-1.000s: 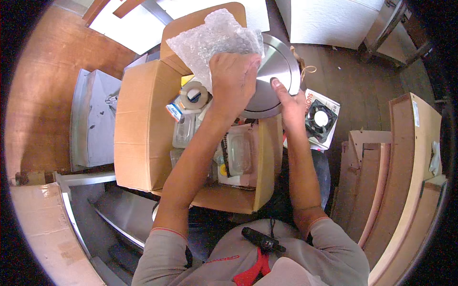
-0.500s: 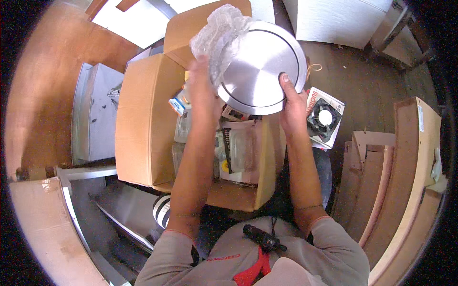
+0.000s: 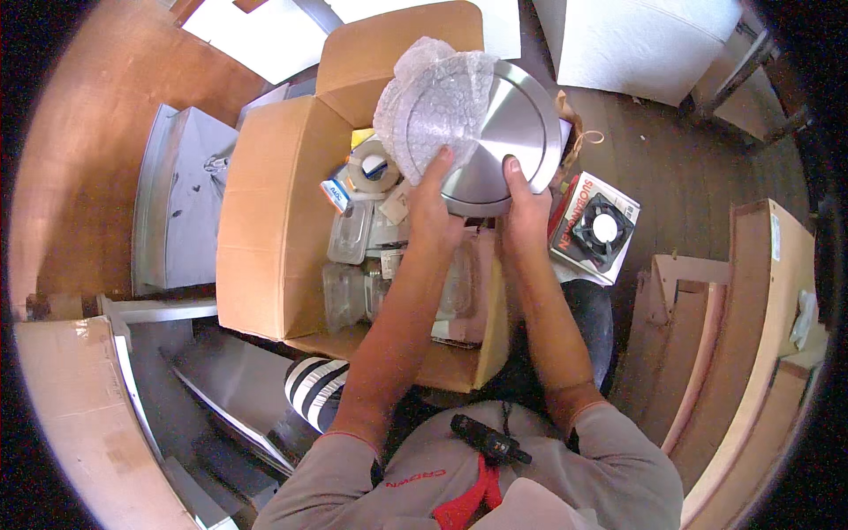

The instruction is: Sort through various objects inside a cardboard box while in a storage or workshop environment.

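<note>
A round, shiny metal disc with a raised rim is held up over the cardboard box. Bubble wrap covers its left part. My left hand is closed on the lower left edge, thumb pressing the wrap against the disc. At the lower right edge my right hand grips the bare metal, thumb on top and fingers hidden beneath. Below, the open cardboard box holds clear plastic containers, a roll of tape and a small blue-and-white box.
Right of the cardboard box lies a fan carton with a black fan pictured on it. Long cardboard pieces stand at the right. A grey metal panel is on the left, and another carton sits at the lower left.
My left hand has moved right and down, from beside the bubble wrap onto the disc's lower edge. The wrap now spreads flatter over the disc's left part. My right hand still grips the disc.
</note>
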Motion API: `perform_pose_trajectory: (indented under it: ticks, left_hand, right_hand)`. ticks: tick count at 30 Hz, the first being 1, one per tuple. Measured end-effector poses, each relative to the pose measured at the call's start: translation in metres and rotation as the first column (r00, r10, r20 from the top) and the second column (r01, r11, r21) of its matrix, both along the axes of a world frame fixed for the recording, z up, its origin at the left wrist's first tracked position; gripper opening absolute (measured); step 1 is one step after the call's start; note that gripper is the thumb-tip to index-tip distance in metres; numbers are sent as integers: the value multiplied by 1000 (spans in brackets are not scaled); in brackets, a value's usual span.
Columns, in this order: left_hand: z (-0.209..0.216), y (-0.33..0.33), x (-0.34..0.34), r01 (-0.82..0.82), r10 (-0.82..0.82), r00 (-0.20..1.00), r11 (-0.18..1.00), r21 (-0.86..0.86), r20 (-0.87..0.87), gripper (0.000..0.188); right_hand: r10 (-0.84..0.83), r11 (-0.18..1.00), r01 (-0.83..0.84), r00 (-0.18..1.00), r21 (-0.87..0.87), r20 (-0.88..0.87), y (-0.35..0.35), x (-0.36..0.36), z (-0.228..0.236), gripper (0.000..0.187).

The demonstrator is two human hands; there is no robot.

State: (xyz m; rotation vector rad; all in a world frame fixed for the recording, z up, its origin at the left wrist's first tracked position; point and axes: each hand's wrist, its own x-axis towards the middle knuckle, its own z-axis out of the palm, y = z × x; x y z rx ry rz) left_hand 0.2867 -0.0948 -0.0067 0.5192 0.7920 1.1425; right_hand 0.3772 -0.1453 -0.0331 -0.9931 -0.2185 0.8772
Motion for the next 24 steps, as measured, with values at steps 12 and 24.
perform_pose_trajectory:
  ticks: [12, 24]
  left_hand:
    - [32, -3, -83, 91, -94, 981, 996, -23, -172, 48]
    - [32, -4, -116, 31, -31, 985, 1000, 1, -169, 50]
  right_hand:
    - [393, 863, -503, 610, -48, 688, 40, 69, 81, 29]
    - [267, 920, -378, 405, -106, 874, 34, 45, 101, 13]
